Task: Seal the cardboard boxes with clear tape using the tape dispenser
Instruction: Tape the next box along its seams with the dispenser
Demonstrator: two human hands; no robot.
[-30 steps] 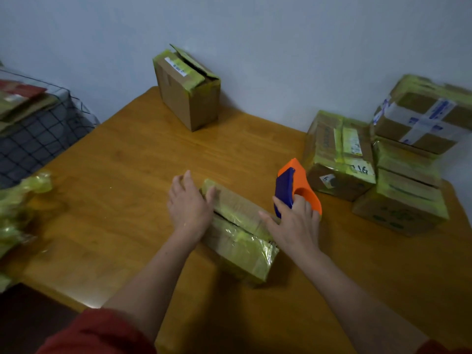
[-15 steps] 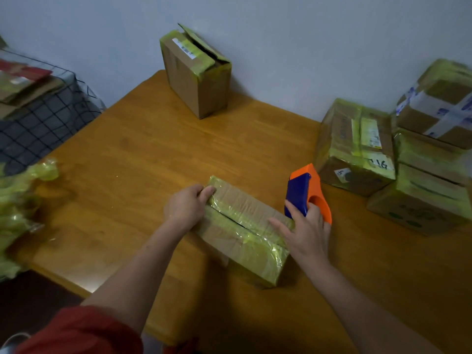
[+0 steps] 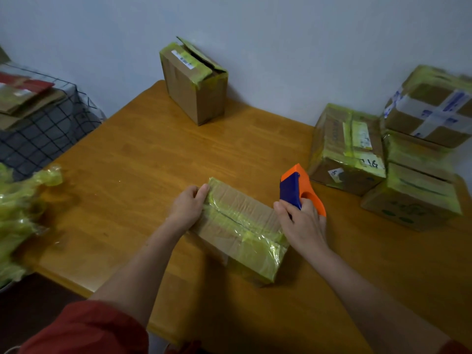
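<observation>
A home packing corner is suggested: a wooden table [image 3: 153, 162] is set against a bare wall [image 3: 281, 47], taped parcels [image 3: 431, 113] are stacked, and a checked cloth [image 3: 46, 134] is draped alongside.

On the table [image 3: 127, 175] a flat box [image 3: 240, 226] lay central, the left hand [image 3: 186, 208] gripping its 9 o'clock end, the right hand [image 3: 301, 223] holding the tape dispenser [image 3: 298, 187] at its 3 o'clock end. An upright box [image 3: 194, 85] stood at 12 o'clock, stacked boxes [image 3: 419, 162] at 2 o'clock.

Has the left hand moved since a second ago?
Yes: the left hand, flat before, has curled down onto the left end of the box.
</observation>
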